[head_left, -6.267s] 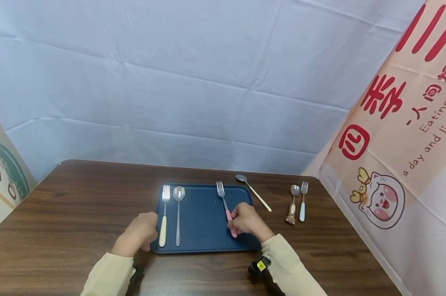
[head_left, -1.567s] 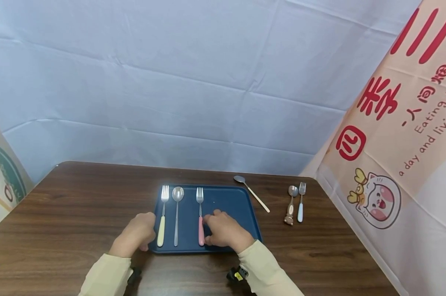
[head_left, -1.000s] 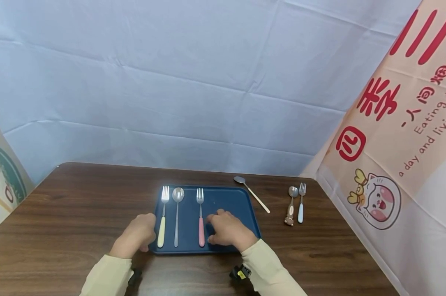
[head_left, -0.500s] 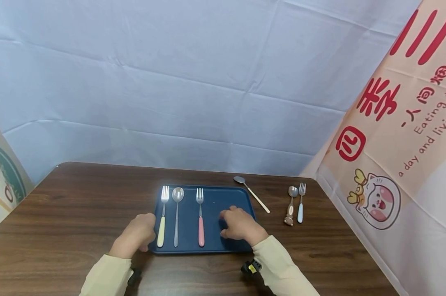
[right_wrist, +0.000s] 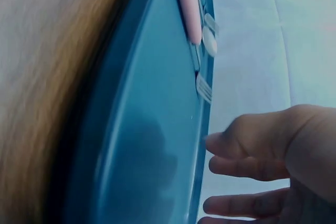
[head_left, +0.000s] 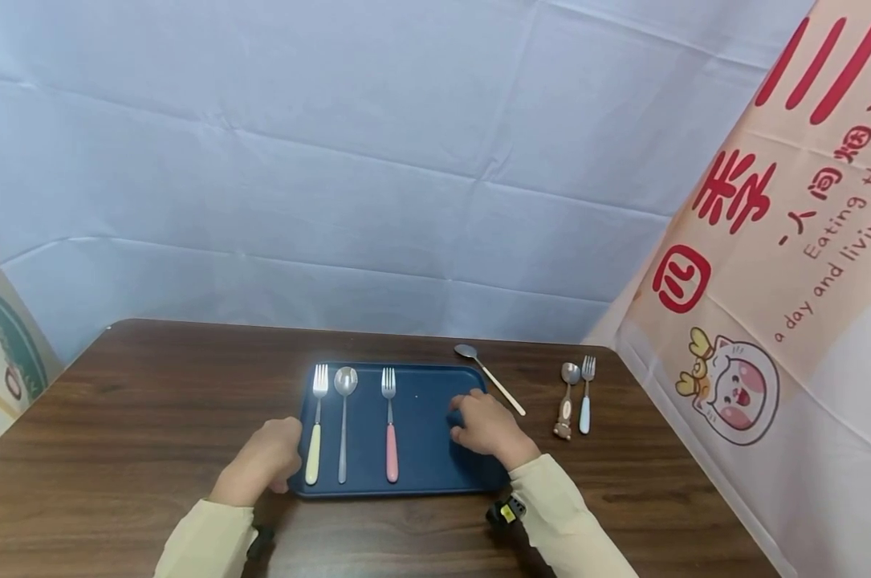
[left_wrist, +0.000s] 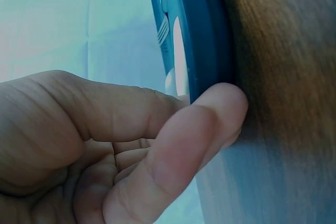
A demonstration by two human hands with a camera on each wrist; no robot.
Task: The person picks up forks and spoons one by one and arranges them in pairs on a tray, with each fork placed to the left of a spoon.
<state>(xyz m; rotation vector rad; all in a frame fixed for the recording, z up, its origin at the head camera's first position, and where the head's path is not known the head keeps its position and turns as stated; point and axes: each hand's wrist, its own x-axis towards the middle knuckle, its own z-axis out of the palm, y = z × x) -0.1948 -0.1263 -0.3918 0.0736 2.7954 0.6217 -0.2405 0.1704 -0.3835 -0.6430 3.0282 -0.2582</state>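
Note:
My left hand [head_left: 265, 456] grips the near left edge of a dark blue tray [head_left: 431, 457]; in the left wrist view its thumb and a finger pinch the rim. Over the tray's right part hovers my right hand [head_left: 489, 429], fingers loosely bent and holding nothing. On the tray, side by side with heads pointing away, lie a fork with a pale yellow handle [head_left: 314, 456], a silver long-handled spoon [head_left: 343, 433] and a fork with a pink handle [head_left: 392, 453]. The right wrist view shows the pink handle [right_wrist: 187, 6] well apart from the right fingers.
Behind the tray's right corner, a cream-handled spoon [head_left: 502, 391] lies slanted on the wooden table [head_left: 189, 385]. Farther right are a small spoon with a brown bear handle [head_left: 564, 411] and a light-blue-handled fork [head_left: 585, 413]. A white cloth [head_left: 334, 160] hangs behind the table.
The right hand slid the pink-handled fork leftward and straightened it beside the spoon, let it go, and moved off to the right. The left hand stays at the tray's edge.

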